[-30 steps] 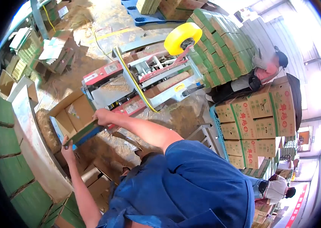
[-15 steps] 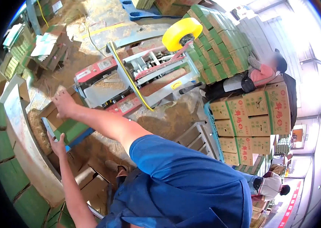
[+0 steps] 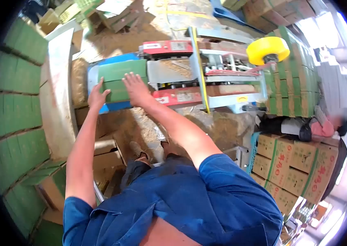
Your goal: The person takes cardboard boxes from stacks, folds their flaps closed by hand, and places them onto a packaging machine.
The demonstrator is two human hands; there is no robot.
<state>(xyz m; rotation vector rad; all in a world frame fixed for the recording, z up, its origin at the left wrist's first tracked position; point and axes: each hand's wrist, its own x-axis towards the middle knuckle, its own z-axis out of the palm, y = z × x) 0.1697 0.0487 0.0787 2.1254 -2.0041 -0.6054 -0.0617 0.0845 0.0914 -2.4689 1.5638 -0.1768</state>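
A cardboard box with green top flaps (image 3: 120,70) lies at the left end of a carton sealing machine (image 3: 175,95), on a blue support (image 3: 119,105). The flaps are folded down, and a seam runs across the top. My right hand (image 3: 138,91) rests flat on the flaps near the machine side, fingers spread. At the box's left near corner, my left hand (image 3: 97,96) touches the edge with thumb and fingers apart. Neither hand grips anything.
Stacked green boxes (image 3: 13,106) rise on the left behind a pale slanted board (image 3: 56,94). A yellow wheel (image 3: 267,50) tops the machine. To the right stand printed cartons (image 3: 290,164) and a person in a pink top (image 3: 322,126). Open cartons (image 3: 109,158) sit near my legs.
My right hand has come back from the box's far side onto its top. The box, partly open before, now has its flaps down. My view has turned, shifting the machine right.
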